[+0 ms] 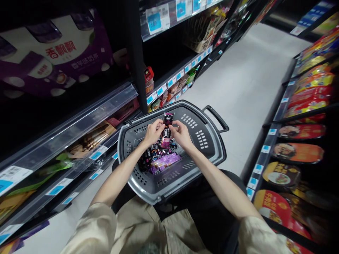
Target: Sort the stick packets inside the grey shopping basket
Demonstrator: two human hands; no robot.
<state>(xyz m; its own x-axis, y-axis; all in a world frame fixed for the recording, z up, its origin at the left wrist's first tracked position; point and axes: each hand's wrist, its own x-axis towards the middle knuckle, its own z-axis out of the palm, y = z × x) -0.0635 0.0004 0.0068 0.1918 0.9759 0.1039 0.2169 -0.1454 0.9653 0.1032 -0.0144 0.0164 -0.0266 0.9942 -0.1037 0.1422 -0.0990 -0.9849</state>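
Between my two hands I hold a narrow black snack packet [166, 130] with pink and purple parts, upright over a grey shopping basket [192, 144]. My left hand [154, 132] pinches its left edge with fingers closed. On the other side, my right hand [181, 134] grips the right edge between thumb and fingers. Beneath them in the basket lie several more dark packets [152, 153] and a shiny purple packet [165, 163]. The basket rests in front of my body, with its handle [217, 119] folded out to the right.
Dark store shelves with clear price-tag rails [106, 107] run along the left, close to the basket. A large purple milk tea box [76, 53] stands there. At the right, another shelf holds packaged bowls [282, 174] and bags. Pale aisle floor [254, 70] stretches ahead between them.
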